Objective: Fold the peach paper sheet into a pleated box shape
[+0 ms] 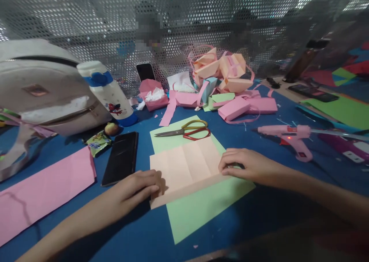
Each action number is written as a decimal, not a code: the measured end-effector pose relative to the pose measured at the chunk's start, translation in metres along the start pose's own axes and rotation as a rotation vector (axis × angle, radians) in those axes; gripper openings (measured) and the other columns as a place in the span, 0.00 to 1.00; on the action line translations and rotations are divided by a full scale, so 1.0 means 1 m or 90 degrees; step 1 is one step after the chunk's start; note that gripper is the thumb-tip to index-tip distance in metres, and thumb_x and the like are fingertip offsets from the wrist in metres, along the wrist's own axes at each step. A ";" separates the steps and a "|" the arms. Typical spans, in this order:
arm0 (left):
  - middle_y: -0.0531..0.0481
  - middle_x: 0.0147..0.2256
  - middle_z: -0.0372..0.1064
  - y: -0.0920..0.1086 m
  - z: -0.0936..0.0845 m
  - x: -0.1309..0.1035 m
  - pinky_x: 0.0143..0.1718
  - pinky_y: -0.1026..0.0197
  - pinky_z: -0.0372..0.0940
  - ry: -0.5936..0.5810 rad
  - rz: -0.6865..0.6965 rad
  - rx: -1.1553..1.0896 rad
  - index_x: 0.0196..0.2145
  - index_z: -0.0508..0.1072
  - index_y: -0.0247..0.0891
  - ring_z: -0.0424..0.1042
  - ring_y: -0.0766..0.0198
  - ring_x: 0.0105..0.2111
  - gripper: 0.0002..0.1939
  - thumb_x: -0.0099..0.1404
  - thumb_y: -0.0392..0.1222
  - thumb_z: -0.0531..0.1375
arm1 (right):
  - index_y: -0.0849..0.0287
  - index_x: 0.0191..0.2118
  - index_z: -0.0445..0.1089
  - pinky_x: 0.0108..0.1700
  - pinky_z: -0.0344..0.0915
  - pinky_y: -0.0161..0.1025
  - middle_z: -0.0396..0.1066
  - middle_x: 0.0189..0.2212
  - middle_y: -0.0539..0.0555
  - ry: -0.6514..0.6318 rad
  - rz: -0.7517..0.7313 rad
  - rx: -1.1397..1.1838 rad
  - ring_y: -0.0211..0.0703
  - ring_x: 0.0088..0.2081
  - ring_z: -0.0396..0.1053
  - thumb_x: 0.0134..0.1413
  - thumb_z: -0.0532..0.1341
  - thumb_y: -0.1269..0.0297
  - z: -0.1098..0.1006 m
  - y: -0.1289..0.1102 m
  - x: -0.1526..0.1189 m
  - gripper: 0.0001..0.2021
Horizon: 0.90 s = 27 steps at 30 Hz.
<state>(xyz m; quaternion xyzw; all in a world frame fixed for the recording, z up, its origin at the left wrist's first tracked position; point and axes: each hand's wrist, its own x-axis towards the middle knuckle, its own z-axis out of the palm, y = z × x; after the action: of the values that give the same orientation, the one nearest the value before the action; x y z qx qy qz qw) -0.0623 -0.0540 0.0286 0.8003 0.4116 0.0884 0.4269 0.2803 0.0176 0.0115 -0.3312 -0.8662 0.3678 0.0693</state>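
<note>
A creased peach paper (187, 166) lies over a light green sheet (198, 212), with a fold line along its near edge. My left hand (144, 187) rests at the paper's left end, its fingers bent together on the edge. At the right end, my right hand (240, 164) has its fingers and thumb closed on the paper's edge. Scissors (184, 132) with yellow and red handles lie just beyond the peach paper, their blades pointing left.
Left are a pink sheet (54, 189), a black phone (121, 158), a bottle (108, 92) and a backpack (52, 89). Folded paper pieces (230, 77) pile up at the back. A pink glue gun (291, 135) with a lit red light lies right, beside a purple item (348, 146).
</note>
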 end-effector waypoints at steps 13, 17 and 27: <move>0.52 0.34 0.66 0.005 0.014 -0.002 0.39 0.64 0.58 0.052 0.006 0.107 0.34 0.65 0.39 0.65 0.64 0.35 0.13 0.75 0.42 0.46 | 0.59 0.33 0.71 0.41 0.57 0.38 0.72 0.34 0.52 0.024 -0.032 -0.017 0.44 0.40 0.67 0.64 0.56 0.64 0.003 -0.005 -0.007 0.10; 0.53 0.33 0.66 0.023 0.022 0.009 0.34 0.65 0.57 0.079 -0.021 0.150 0.36 0.68 0.39 0.64 0.64 0.32 0.11 0.74 0.44 0.50 | 0.59 0.33 0.70 0.40 0.57 0.37 0.72 0.34 0.52 0.020 -0.052 -0.080 0.44 0.40 0.66 0.62 0.57 0.67 0.005 -0.017 -0.007 0.07; 0.52 0.31 0.72 0.051 0.045 0.072 0.29 0.64 0.56 0.084 0.021 0.310 0.36 0.73 0.38 0.69 0.63 0.29 0.08 0.70 0.38 0.55 | 0.58 0.33 0.65 0.35 0.54 0.36 0.67 0.32 0.50 0.033 -0.132 -0.219 0.40 0.35 0.64 0.67 0.54 0.67 0.021 -0.019 0.005 0.09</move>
<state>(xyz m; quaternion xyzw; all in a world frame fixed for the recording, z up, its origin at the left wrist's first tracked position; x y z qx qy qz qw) 0.0362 -0.0439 0.0239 0.8785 0.4347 0.0454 0.1927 0.2587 -0.0013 0.0092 -0.2564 -0.9436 0.1968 0.0712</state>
